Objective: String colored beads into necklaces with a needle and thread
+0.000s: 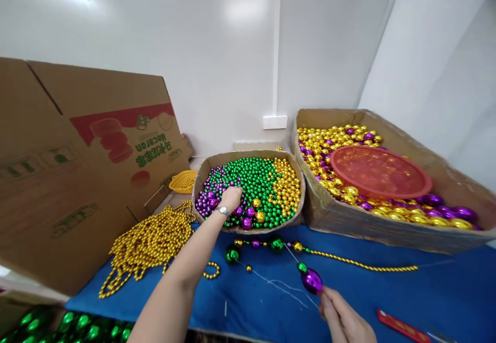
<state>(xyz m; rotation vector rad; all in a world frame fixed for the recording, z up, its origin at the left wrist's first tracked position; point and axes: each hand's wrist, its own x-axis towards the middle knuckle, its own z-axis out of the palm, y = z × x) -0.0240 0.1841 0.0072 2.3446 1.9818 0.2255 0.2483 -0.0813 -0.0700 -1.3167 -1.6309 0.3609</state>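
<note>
My left hand [231, 198], with a watch on its wrist, reaches into a cardboard box of small purple, green and gold beads [250, 177]. Its fingers are curled down among the beads, and what they hold is hidden. My right hand [341, 314] pinches a thin string at the lower end of a large purple bead [312, 281]. A green bead [301, 267] sits just above that bead on the string. Behind it lies a strung row with a large green bead [276, 244], smaller beads and a gold bead chain [360, 262]. Another green bead [232, 254] ends the row at left.
Gold bead chains [155, 239] are piled at left, by a large carton [96, 177] and a yellow basket [183, 182]. At right, a big box [372, 229] holds gold and purple beads and a red basin [380, 172]. A red-handled tool [403, 326] lies on the blue cloth [267, 301].
</note>
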